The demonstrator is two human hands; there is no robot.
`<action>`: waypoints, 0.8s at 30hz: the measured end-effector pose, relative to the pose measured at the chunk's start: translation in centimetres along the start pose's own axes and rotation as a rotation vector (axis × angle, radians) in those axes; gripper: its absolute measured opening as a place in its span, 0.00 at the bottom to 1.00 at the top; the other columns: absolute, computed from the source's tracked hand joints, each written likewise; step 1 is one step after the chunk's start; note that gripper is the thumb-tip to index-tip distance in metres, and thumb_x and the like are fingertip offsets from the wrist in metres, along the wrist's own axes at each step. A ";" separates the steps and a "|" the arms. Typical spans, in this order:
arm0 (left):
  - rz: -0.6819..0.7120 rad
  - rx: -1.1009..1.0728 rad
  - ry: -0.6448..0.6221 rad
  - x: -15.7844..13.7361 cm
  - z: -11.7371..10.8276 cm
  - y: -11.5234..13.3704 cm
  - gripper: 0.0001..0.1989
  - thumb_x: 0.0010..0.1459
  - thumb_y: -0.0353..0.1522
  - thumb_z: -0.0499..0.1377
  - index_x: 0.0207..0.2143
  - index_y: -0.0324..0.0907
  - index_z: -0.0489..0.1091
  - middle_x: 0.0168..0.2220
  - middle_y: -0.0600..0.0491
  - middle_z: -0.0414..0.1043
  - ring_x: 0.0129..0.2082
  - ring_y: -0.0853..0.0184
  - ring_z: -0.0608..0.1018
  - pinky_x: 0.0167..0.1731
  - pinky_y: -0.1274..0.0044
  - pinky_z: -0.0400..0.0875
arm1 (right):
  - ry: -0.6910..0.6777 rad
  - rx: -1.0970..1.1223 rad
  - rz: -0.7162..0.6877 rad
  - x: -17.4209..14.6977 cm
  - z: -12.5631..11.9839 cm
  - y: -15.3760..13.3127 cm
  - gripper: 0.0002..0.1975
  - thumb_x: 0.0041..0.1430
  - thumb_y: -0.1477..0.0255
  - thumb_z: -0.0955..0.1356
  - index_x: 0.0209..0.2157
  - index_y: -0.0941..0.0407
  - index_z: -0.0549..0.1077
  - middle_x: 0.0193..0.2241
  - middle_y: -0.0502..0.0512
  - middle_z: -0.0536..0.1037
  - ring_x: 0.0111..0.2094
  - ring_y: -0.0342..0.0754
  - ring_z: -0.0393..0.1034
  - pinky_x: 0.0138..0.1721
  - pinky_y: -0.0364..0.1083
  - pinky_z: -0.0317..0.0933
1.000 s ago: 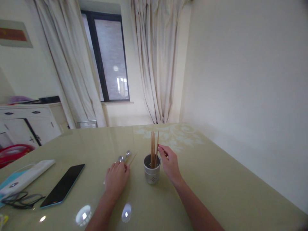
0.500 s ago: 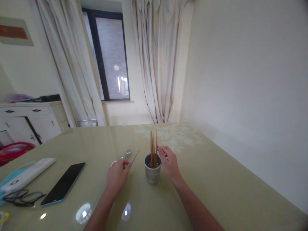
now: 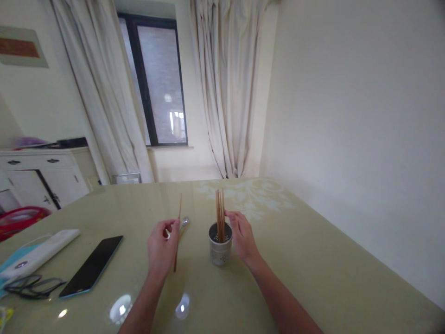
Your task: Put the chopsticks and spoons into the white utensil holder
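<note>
My left hand is closed around a wooden chopstick, which stands nearly upright over the table. Behind that hand lie a metal spoon and another thin stick, partly covered by the fingers. A grey metal utensil cup with punched holes stands to the right, holding several upright wooden chopsticks. My right hand is beside the cup, its thumb and forefinger pinched at the rightmost chopstick above the rim.
On the left of the glossy table lie a black-screened phone, a white power strip, dark-framed glasses and something light blue. A wall runs along the right edge.
My left hand has turned the chopstick from slanting to nearly upright, showing more of its length. My right hand has shifted slightly left, bringing the rightmost chopstick closer to the bunch.
</note>
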State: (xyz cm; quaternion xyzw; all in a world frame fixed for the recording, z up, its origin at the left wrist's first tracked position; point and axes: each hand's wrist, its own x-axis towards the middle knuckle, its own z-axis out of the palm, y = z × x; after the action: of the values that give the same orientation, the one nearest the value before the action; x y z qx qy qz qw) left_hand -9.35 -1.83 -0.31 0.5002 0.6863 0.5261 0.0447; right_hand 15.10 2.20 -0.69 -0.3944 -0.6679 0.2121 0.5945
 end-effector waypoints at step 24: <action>0.340 0.260 -0.133 -1.9 2.2 -0.1 0.16 0.74 0.37 0.50 0.44 0.43 0.78 0.43 0.46 0.84 0.42 0.58 0.82 0.47 0.68 0.74 | 0.462 0.518 -0.021 -0.4 -0.7 -4.3 0.15 0.77 0.56 0.62 0.39 0.51 0.66 0.29 0.48 0.79 0.17 0.43 0.70 0.21 0.43 0.65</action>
State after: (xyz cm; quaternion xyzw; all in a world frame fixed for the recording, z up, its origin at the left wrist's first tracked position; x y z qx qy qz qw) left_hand -7.18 -1.71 -2.27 0.6439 0.6495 0.3991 -0.0645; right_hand 14.59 -0.79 2.42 -0.2611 -0.4436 0.2733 0.8126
